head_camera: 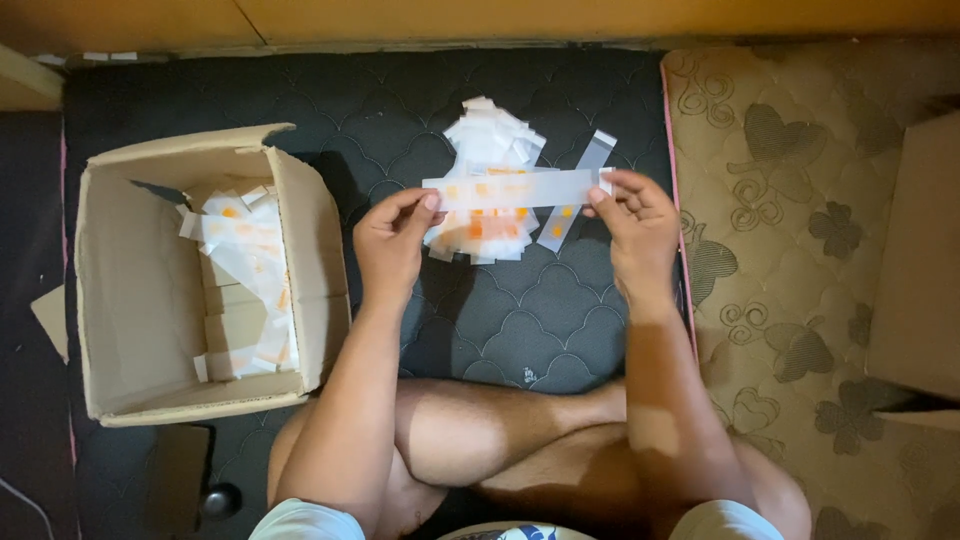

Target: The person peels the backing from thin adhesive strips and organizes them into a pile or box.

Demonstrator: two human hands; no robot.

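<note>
Head view: we see left hand (pixel 392 240) pinching left end of long translucent white plastic strip with orange marks (pixel 510 190); right hand (pixel 634 222) pinching its right end. Strip held level, stretched between both hands.

Just beyond and beneath hands: loose pile of similar white-and-orange strips (pixel 487 150) on dark quilted mattress (pixel 540 310).

Well left of left hand: open brown cardboard box (pixel 130 300), more strips heaped along its right inner side.

Right of right hand: beige floral mattress (pixel 800 250), second cardboard box (pixel 920 260) at its far edge.

Below hands: our crossed bare legs.
</note>
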